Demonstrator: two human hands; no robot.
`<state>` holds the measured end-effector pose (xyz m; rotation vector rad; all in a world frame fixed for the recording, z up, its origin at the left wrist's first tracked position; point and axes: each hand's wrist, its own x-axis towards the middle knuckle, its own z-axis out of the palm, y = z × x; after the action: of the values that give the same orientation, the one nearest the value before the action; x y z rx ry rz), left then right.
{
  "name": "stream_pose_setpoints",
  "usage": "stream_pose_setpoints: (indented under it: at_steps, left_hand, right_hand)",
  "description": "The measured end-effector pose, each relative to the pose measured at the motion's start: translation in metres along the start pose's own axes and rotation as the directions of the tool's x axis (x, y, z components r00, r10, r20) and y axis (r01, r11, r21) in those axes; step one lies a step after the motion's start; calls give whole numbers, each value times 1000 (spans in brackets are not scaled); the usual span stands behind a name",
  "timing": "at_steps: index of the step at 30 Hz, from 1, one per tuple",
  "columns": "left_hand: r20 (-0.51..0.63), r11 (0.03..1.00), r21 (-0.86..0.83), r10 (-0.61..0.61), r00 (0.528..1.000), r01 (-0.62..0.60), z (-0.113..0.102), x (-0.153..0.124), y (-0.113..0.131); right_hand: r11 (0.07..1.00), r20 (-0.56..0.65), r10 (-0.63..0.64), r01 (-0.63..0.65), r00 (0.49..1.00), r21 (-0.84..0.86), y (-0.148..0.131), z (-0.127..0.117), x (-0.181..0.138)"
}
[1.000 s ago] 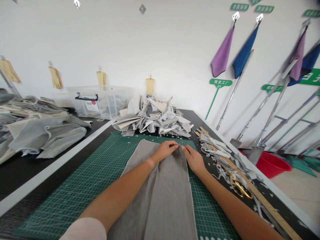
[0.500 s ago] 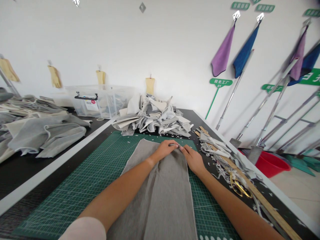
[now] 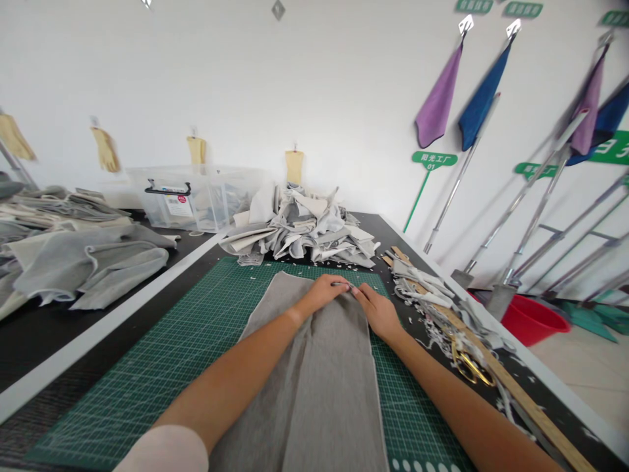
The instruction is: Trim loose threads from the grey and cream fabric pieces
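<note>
A long piece of grey fabric (image 3: 334,380) lies lengthwise over a green cutting mat (image 3: 196,341) with a printed grid. At the fabric's far edge my left hand (image 3: 327,293) pinches a raised fold of it. My right hand (image 3: 376,308) grips the same far edge close beside it, near the right corner. The fingertips of both hands nearly meet there, and the cloth between them is bunched up. The fabric's far left corner lies flat on the mat, while its near end runs out of the bottom of the view.
A heap of grey and white cloth pieces (image 3: 304,226) sits behind the mat. Left are stacked fabrics (image 3: 98,262) and a clear plastic box (image 3: 177,200). Gold-handled scissors (image 3: 472,367), cloth scraps (image 3: 425,288) and a wooden ruler (image 3: 521,390) lie right. A red basin (image 3: 535,319) stands beyond the table.
The camera view has shifted very slightly. Both hands stay at the fabric's far edge, with no clear change in their hold.
</note>
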<state>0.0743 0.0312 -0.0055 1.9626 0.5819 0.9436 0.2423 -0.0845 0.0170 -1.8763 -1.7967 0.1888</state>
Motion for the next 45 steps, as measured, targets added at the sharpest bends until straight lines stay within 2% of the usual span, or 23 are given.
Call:
stream_pose_setpoints:
  at_steps: [14, 20, 30, 35, 45]
  left_hand:
    - [7, 999, 1, -35, 999, 35, 0, 0, -2]
    - [35, 1000, -18, -10, 999, 11, -2, -3, 3]
    - [-28, 1000, -20, 3, 1000, -3, -1, -1, 2]
    - [-21, 999, -34, -41, 999, 40, -1, -2, 3]
    - [-13, 998, -42, -54, 998, 53, -1, -2, 3]
  right_hand:
    - [999, -7, -21, 20, 1000, -26, 1, 3, 0]
    - [1000, -21, -27, 27, 999, -13, 2, 4, 1]
    - [1000, -3, 3, -3, 1000, 7, -1, 1, -1]
    - [999, -13, -14, 14, 1000, -30, 1, 4, 0]
    - [997, -13, -54, 53, 998, -59, 4, 6, 1]
